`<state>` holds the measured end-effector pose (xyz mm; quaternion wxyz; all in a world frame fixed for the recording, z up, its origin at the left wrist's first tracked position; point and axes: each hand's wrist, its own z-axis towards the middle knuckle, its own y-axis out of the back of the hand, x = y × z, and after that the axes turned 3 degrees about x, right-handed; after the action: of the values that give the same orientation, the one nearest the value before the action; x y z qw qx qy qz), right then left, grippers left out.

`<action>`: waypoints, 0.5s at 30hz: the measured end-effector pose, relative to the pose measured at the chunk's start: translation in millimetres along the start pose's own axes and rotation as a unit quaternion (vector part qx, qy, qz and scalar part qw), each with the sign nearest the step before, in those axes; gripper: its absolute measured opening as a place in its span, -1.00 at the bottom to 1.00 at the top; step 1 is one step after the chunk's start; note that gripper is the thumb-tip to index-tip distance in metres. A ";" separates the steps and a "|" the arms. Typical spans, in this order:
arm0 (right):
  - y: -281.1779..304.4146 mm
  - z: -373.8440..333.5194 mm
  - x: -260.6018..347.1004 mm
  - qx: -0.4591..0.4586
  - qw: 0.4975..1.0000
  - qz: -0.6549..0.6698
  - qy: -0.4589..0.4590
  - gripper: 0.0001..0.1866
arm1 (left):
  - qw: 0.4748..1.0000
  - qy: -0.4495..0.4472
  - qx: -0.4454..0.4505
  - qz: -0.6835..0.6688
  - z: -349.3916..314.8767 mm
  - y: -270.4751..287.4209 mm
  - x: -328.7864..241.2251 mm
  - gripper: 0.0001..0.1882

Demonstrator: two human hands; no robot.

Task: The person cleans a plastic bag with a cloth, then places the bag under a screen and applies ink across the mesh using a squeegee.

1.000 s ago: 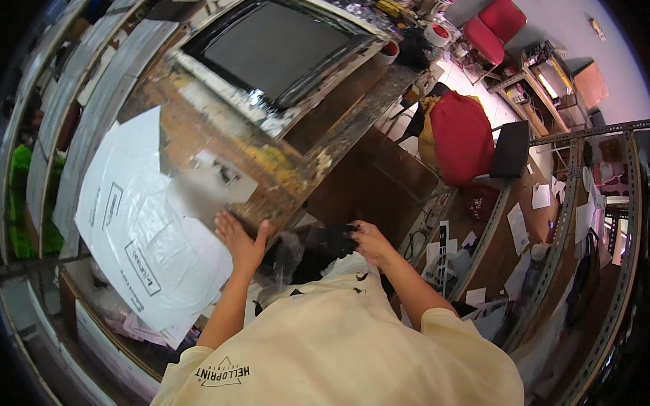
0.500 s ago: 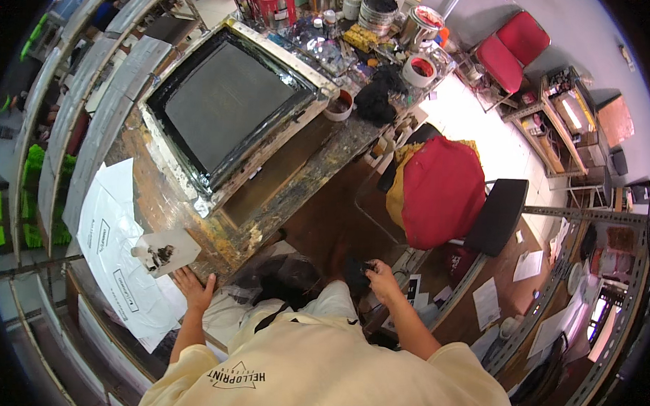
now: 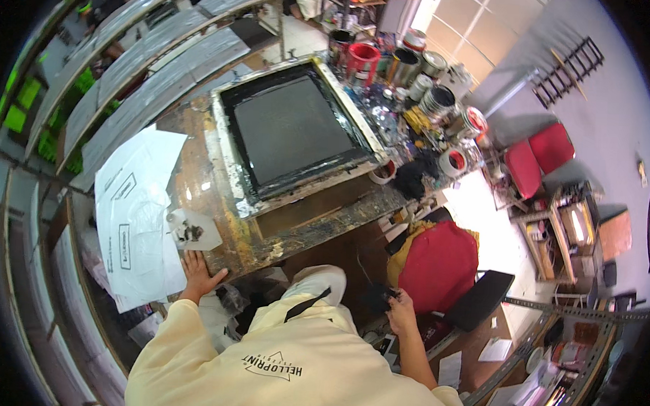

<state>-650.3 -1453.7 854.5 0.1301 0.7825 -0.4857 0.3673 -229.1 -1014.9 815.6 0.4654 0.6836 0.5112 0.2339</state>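
Observation:
My left hand [image 3: 200,276] lies with fingers spread at the worktable's [image 3: 230,251] near left corner, beside a translucent white plastic jug [image 3: 206,233] smudged with black. At my right side, low and away from the table, my right hand [image 3: 401,311] is closed on a dark cloth [image 3: 377,297]; its folds are hard to make out. On the table rests a printing screen [image 3: 288,129], its pale frame smeared with black ink around a dark grey mesh. Neither hand touches it.
White printed plastic sheets [image 3: 137,224] hang over the table's left edge. Ink cans, a red bucket [image 3: 362,63] and a black rag [image 3: 415,174] crowd its far right. A red-covered chair [image 3: 442,266] stands right of me. Long racks [image 3: 156,72] line the left; metal shelving [image 3: 567,315] stands right.
My view has turned, so the table and screen appear farther right. My left hand stays at the table corner. My right hand keeps hold of the dark cloth, now closer to the red-covered chair.

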 end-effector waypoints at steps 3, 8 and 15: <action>-12.9 10.7 29.7 0.043 0.999 0.006 0.030 -0.73 | 1.000 0.000 -0.002 -0.008 -3.0 -0.2 2.6 0.47; -62.6 29.5 69.4 0.097 0.994 -0.042 0.035 -0.72 | 1.000 -0.003 -0.023 -0.013 -6.2 -4.8 13.0 0.49; -110.4 71.3 111.5 0.209 0.964 -0.147 0.075 -0.69 | 0.998 0.008 -0.057 -0.040 -6.4 -13.4 10.8 0.49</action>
<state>-495.0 -1513.1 900.0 0.0523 0.8253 -0.2664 0.4952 -236.6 -1001.9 805.1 0.5080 0.6332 0.5281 0.2494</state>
